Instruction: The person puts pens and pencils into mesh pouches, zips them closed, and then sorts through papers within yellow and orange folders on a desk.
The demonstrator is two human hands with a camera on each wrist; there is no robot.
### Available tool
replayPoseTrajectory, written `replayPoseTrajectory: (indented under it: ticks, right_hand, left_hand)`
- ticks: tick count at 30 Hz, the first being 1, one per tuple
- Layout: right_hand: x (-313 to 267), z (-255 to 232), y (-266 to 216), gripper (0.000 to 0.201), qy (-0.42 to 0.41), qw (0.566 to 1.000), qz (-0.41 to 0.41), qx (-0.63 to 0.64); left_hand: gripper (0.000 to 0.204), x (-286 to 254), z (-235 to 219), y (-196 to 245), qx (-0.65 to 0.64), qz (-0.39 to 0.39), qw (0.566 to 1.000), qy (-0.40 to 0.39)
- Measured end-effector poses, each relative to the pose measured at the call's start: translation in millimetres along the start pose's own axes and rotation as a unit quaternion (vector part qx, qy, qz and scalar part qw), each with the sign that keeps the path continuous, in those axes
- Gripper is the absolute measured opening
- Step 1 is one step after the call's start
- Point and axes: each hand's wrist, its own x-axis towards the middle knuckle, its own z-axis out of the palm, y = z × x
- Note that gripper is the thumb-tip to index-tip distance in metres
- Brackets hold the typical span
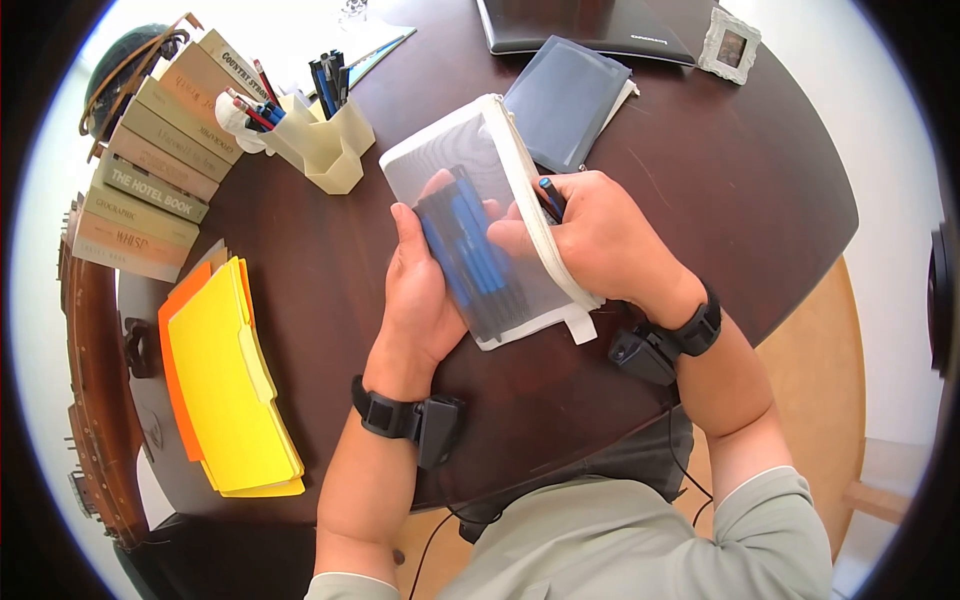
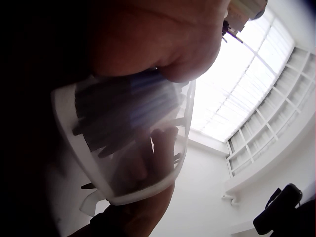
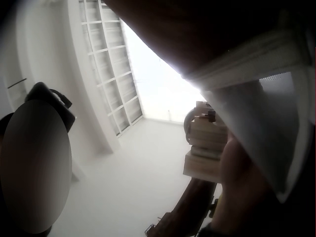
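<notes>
A white-edged mesh zip pouch (image 1: pixel 400 165) is held up over the desk, with several blue and black pens (image 1: pixel 470 245) showing through its side. My left hand (image 1: pixel 425 300) grips the pouch from its left side, thumb up along the edge and other fingers partly hidden behind the mesh. At the zipped edge, my right hand (image 1: pixel 610 235) has its fingertips inside the opening and holds pens (image 1: pixel 550 197) whose ends stick out by the thumb. In the left wrist view the pen bundle (image 2: pixel 123 106) lies inside the pouch, close under the palm.
A cream pen holder (image 1: pixel 330 150) with pens stands beyond the pouch, near a row of books (image 1: pixel 155 175). Yellow folders (image 1: pixel 225 380) lie at left. Behind the pouch are a dark blue folder (image 1: pixel 570 90), a laptop (image 1: pixel 590 28) and a white photo frame (image 1: pixel 730 45).
</notes>
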Motion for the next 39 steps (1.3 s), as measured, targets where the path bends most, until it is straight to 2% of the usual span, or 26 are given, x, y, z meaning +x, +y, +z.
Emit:
replayPoseTrajectory:
  ticks: [4,10,13,16,19,22,28,31,34,37,39]
  right_hand:
    - [1.4,0.5,-0.4,0.036,0.001,0.999,0.040,0.015]
    - [2.7,3.1,-4.0,0.039,0.062,0.996,0.009,0.065]
    - [3.0,6.5,-0.4,0.041,0.134,0.991,-0.020,-0.016]
    - [2.6,6.4,-0.4,0.041,0.144,0.989,-0.006,-0.032]
    - [3.7,6.3,2.4,0.038,0.145,0.988,-0.026,-0.047]
    - [3.6,6.0,2.4,0.038,0.141,0.989,-0.024,-0.025]
    - [3.0,6.5,-1.5,0.046,0.193,0.980,-0.039,0.033]
    - [5.1,4.4,3.4,0.045,0.199,0.977,-0.066,0.025]
    - [6.3,6.8,0.6,0.043,0.234,0.966,-0.073,0.081]
    - [6.5,3.6,-1.1,0.042,0.233,0.964,-0.063,0.110]
    - [8.2,1.3,2.5,0.042,0.194,0.974,-0.042,0.104]
  left_hand:
    - [0.066,0.7,-0.9,-0.2,-0.003,0.008,1.000,0.004]
    - [0.066,0.7,-1.4,0.7,-0.029,0.010,0.999,0.009]
    - [0.065,0.9,-2.1,0.3,-0.031,0.013,0.999,0.003]
    - [0.065,0.4,-1.8,0.2,-0.026,0.011,1.000,0.000]
    - [0.066,0.6,-0.3,0.2,-0.021,0.009,1.000,0.004]
    - [0.066,-0.8,2.3,1.3,-0.006,0.003,1.000,0.011]
    - [0.067,-1.9,2.0,1.1,0.013,-0.002,1.000,0.000]
    - [0.067,-2.7,2.8,1.2,0.020,-0.007,1.000,0.004]
    - [0.068,-2.1,-0.9,0.6,0.017,-0.010,1.000,-0.009]
    - [0.067,-2.2,-1.0,1.0,0.013,-0.013,1.000,-0.010]
    - [0.067,-3.0,1.3,2.0,0.008,-0.014,1.000,-0.003]
